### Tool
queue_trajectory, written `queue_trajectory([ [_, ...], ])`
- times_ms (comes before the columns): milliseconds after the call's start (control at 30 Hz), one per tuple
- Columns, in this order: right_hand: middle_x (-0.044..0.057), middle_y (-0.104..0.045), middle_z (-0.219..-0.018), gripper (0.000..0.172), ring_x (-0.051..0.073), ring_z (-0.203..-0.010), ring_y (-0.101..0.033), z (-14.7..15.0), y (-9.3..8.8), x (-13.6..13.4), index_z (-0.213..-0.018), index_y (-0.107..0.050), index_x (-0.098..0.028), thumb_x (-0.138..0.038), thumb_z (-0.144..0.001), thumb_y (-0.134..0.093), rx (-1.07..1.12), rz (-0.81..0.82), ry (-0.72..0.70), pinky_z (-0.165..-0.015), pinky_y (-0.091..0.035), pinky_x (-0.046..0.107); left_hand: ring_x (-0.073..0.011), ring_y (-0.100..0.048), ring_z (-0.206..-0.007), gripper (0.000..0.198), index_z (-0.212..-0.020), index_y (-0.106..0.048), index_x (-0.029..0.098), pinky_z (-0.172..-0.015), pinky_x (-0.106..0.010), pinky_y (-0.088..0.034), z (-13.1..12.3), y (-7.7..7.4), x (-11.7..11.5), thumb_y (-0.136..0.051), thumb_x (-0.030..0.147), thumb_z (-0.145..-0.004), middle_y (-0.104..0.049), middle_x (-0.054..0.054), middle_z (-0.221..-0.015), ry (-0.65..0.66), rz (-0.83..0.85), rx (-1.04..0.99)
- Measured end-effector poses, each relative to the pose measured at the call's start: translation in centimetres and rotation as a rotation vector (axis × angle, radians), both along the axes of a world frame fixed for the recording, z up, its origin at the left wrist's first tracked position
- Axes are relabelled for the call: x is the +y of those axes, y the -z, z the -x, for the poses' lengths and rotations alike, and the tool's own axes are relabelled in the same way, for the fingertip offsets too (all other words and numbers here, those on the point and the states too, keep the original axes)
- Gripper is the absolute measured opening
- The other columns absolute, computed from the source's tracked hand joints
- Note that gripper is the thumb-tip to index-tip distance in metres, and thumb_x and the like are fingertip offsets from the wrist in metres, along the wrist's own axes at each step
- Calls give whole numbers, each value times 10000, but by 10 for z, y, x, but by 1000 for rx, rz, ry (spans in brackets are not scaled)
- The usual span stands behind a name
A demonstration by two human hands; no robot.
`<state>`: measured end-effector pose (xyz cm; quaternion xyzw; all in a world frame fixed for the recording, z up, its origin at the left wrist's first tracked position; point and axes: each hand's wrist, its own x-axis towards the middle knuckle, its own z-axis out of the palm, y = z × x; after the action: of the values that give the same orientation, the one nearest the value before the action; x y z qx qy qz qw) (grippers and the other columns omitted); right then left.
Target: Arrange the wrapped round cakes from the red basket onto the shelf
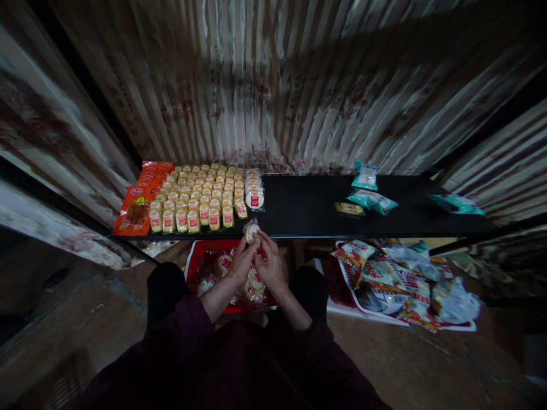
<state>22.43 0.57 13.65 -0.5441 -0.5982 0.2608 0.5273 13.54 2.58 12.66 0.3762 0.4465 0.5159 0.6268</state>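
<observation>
My left hand (243,259) and my right hand (270,259) come together at the front edge of the black shelf (307,205). Both have their fingers closed on a round, pale snack cake in clear wrapping (252,230). Beneath my hands a red basket (192,265) holds several more wrapped round cakes (224,262). Just beyond the held cake, a column of round wrapped cakes with red labels (255,196) lies on the shelf. To its left stand rows of small yellow wrapped cakes (204,213).
Orange snack packets (135,205) lie at the shelf's left end. Teal packets (372,201) and a small yellow packet (349,209) are on its right part. A white-and-red basket (354,299) full of bagged snacks sits on the floor at right. Pleated curtain (256,85) hangs behind.
</observation>
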Motion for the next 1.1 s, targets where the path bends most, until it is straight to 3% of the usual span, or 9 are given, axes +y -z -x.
queue_trajectory([
  [233,69,-608,-1226,319,224,-1176,-499,-5,9,-1,-1100,-651,-237,-227,-847,-457,-127,-47,88,-1037,-364,452,-195,-641,-899,399,-997,-643,156,-804,-296,-480,5,-7,3,-670,392,-677,-709,-62,-912,-52,199,-170],
  [367,83,-594,-1247,321,222,-1165,-509,-13,15,3,-1116,-637,-220,-233,-845,-467,-82,-21,120,-1034,-371,448,-175,-645,-847,346,-940,-635,152,-790,-287,-486,6,-11,7,-663,340,-651,-705,-59,-920,-32,251,-280],
  [567,90,-587,-1251,326,226,-1175,-501,-17,17,2,-1148,-616,-226,-264,-866,-456,-87,-26,116,-1027,-379,459,-177,-642,-827,295,-882,-636,148,-784,-301,-494,7,-8,9,-646,358,-676,-702,-68,-902,-35,323,-279],
  [733,105,-574,-1255,347,263,-1186,-472,-20,7,-1,-1174,-616,-235,-350,-876,-481,-231,-44,135,-1020,-373,493,-212,-638,-921,381,-954,-660,153,-821,-320,-490,-1,-11,6,-656,412,-675,-710,-74,-933,10,218,-240],
  [900,129,-528,-1322,562,288,-1211,-476,-22,5,4,-1321,-497,-208,-412,-806,-594,-217,1,25,-1034,-373,475,-223,-596,-1053,395,-1001,-667,198,-911,-338,-461,-9,-7,6,-583,510,-773,-702,-60,-1012,-14,93,-38],
  [1100,103,-613,-1183,380,249,-1110,-551,-27,3,12,-1178,-597,-217,-410,-867,-495,35,68,121,-990,-405,410,-222,-548,-1149,364,-1132,-631,227,-965,-338,-436,-13,-6,7,-574,406,-821,-616,-72,-1231,36,-6,28],
])
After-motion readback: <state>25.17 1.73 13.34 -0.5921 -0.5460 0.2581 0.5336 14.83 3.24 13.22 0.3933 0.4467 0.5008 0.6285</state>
